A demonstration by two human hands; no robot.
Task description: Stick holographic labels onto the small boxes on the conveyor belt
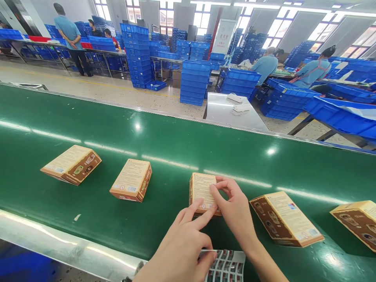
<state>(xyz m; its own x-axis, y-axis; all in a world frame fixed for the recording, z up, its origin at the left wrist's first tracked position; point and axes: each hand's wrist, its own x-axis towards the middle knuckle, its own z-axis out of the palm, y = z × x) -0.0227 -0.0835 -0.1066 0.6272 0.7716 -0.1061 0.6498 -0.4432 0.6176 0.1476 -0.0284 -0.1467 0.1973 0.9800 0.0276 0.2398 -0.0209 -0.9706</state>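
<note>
At the lower centre of the frame, a small cardboard box [202,192] is touched by both hands. The right hand [235,209] is loosely curled, its thumb and forefinger pinched together over the box's printed top. The left hand [183,244] is half open, its forefinger laid on the box's near edge. A sheet of stickers [227,266] lies just below. Other flat rectangular boxes are spaced along the smooth, glossy green belt [176,152]. Stacked blue plastic crates [195,82] fill the hall behind.

Five boxes [203,192] lie in a row on the belt [176,156].
</note>
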